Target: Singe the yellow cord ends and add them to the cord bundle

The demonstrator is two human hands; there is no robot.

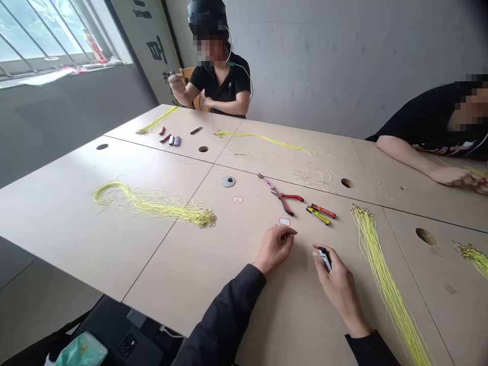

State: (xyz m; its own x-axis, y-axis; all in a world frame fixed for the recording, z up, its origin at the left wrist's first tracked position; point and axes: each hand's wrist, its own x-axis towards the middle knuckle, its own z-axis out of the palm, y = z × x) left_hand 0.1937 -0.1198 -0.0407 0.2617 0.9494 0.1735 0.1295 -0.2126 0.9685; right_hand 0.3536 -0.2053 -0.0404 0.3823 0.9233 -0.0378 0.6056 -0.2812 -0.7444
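My right hand [338, 281] is closed round a lighter [325, 258] with a black top, held upright above the table. To its left, my left hand [276, 247] is pinched; whatever its fingertips hold is too small to make out. Just beyond the hands lie red-and-black-handled pliers [285, 201] and two slim printed packs, one yellow [317, 215] and one red [324, 211]. A small red-bordered label [284, 221] rests by my left fingertips. A bundle of yellow cords [385, 282] with metal clasps stretches along the right of my right hand.
Another bundle of yellow cords [152, 206] lies to the left. A round metal disc [227, 181] is near the table's middle. Across the table a person [229, 84] sits by several lighters [173, 141]. Another person's hand [452, 175] is at the right. Cable holes [426, 236] pierce the table.
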